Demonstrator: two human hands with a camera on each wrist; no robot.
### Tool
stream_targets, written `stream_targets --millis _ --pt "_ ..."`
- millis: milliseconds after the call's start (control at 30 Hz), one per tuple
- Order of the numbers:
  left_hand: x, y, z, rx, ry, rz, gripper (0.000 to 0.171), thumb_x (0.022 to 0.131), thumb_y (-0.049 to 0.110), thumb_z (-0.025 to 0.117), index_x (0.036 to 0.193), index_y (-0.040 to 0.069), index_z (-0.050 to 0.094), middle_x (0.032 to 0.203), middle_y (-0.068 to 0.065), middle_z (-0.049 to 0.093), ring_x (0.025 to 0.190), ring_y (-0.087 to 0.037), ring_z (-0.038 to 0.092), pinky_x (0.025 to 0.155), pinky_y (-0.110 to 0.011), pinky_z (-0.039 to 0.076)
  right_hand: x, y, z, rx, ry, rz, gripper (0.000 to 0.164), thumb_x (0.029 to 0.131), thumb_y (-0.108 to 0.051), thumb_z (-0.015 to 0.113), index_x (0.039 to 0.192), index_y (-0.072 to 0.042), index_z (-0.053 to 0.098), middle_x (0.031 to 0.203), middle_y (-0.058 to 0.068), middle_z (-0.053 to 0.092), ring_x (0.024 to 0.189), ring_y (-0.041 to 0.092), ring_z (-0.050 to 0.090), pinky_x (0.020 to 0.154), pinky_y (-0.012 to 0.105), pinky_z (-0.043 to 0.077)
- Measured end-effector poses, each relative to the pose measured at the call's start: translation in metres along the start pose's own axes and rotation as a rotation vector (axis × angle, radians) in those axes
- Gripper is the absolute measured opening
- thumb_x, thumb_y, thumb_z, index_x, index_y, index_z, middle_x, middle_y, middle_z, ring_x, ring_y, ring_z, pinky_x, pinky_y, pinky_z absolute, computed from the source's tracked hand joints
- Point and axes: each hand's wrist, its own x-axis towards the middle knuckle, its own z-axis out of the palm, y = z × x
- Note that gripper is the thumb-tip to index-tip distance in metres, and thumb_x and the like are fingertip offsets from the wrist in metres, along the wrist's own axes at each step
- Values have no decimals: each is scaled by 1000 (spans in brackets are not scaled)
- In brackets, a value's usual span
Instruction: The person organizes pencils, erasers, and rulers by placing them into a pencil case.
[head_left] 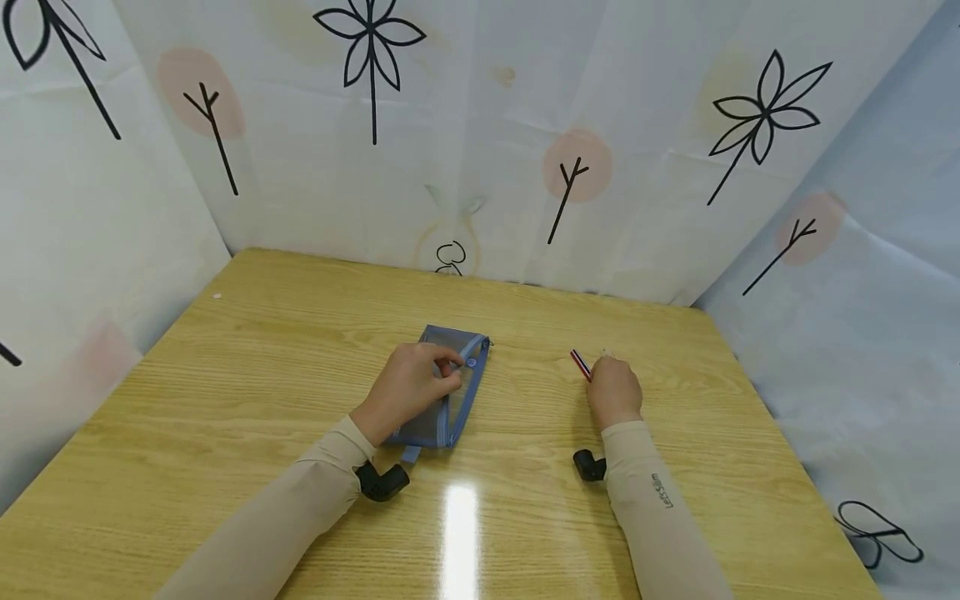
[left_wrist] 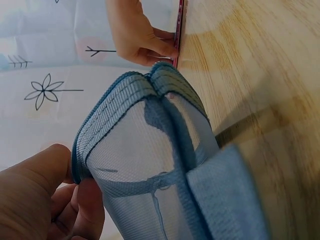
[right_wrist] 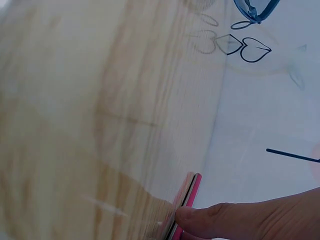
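Note:
A blue mesh zip pouch (head_left: 422, 427) lies on the table, its zipped mouth facing right and standing apart. My left hand (head_left: 408, 385) pinches the zipper edge between thumb and fingers; the left wrist view shows the gap along the pouch's blue trim (left_wrist: 117, 105). Further right, my right hand (head_left: 617, 392) holds a slim pencil-like stick (head_left: 581, 364) with red, white and dark stripes, low at the tabletop. In the right wrist view, the thumb (right_wrist: 220, 220) presses along this stick (right_wrist: 192, 192). Its lower end is hidden by the hand.
Both hands work over a wood-grain table (head_left: 300, 292). A printed white curtain (head_left: 480, 108) rises behind it and at both sides. A small whitish thing (head_left: 607, 353) shows just beyond the right hand, too small to identify. A white speck (head_left: 217, 296) lies far left.

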Motion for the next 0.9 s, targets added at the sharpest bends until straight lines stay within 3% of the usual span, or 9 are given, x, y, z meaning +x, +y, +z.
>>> stream_targets --millis 467,900 --pt "0 0 -1 1 8 12 16 86 11 68 98 11 78 71 8 64 40 -3 30 42 -19 26 2 -3 1 -1 -6 -28 14 92 3 60 93 14 69 78 27 68 64 36 68 54 44 54" --pt "0 0 -1 8 -1 1 15 87 12 68 99 12 78 71 8 64 40 -4 28 42 -19 25 5 -4 1 -34 -35 -36 15 92 7 57 97 16 68 85 31 68 75 41 69 62 47 57"
